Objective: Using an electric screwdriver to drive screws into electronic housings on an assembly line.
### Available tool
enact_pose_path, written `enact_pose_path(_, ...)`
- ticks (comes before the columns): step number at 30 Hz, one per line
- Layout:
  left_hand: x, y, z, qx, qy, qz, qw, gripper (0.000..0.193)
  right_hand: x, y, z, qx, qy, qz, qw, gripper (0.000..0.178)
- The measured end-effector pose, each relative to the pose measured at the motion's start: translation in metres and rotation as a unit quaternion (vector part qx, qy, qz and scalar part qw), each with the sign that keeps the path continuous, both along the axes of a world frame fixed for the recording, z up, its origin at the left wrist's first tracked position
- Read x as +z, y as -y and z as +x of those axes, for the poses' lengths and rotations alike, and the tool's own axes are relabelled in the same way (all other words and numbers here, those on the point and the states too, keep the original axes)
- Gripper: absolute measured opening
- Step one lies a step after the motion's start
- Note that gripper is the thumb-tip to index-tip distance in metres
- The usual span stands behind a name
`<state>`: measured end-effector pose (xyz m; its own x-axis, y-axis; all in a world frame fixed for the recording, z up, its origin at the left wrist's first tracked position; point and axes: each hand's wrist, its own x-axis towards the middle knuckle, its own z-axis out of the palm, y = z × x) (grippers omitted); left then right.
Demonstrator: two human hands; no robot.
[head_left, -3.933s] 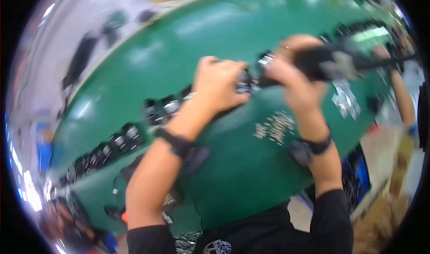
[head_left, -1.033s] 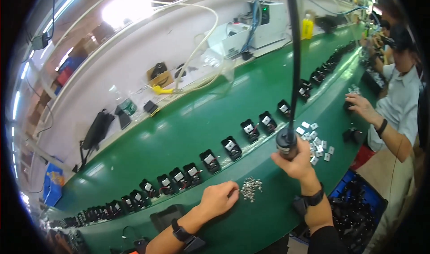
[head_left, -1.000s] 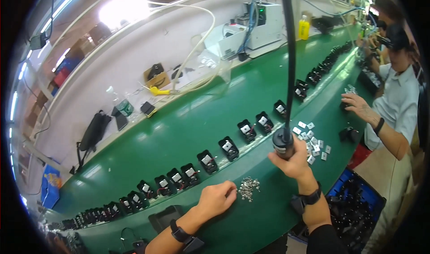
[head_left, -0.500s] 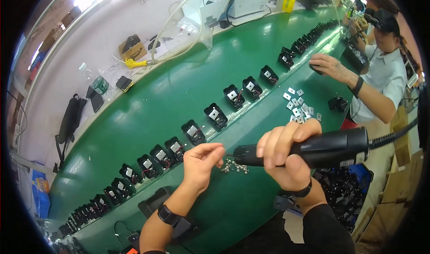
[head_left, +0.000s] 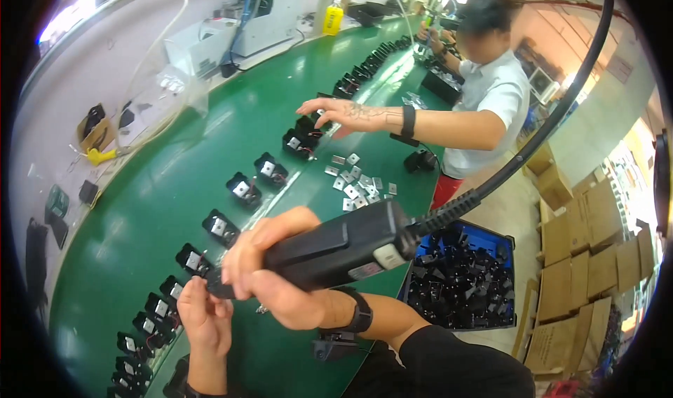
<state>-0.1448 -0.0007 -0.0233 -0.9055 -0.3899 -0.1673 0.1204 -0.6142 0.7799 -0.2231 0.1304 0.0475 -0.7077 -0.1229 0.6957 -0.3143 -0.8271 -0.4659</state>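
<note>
The right hand [head_left: 280,286] is wrapped tight around a black electric screwdriver [head_left: 336,247], held nearly level over the near edge of the green counter [head_left: 175,180], its tip pointing left. A thick black cable [head_left: 519,159] runs from the tool's back end up and to the right. The left hand [head_left: 203,317] sits just under the tool's tip, fingers pinched together as if on something small; what it grips is too small to make out. A row of small black parts [head_left: 242,187] lies along the counter beyond both hands, with loose metal plates [head_left: 354,184] further right. A co-worker's hand [head_left: 333,110] reaches over the row near those plates. A blue bin of black parts [head_left: 463,275] stands below the counter edge.
</note>
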Motion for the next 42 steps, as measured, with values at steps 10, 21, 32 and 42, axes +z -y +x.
enact_pose_path(10, 0.017, -0.019, -0.005, 0.006, 0.022, 0.015, 1.0, 0.035, 0.0, -0.009, 0.005, -0.002, -0.008, 0.05, 0.999, 0.037)
enact_pose_path(21, 0.003, -0.009, 0.004, -0.121, 0.072, -0.187, 0.972, 0.035, -0.003, -0.01, -0.014, -0.081, -0.028, 0.049, 0.995, 0.037)
enact_pose_path(32, 0.002, -0.03, 0.003, -0.15, 0.134, -0.359, 0.911, 0.012, 0.002, -0.005, -0.01, -0.146, 0.093, 0.03, 0.984, 0.029)
enact_pose_path(42, 0.002, -0.034, 0.0, -0.112, 0.1, -0.529, 0.835, 0.019, 0.006, -0.006, -0.011, -0.13, 0.068, 0.06, 0.987, 0.029)
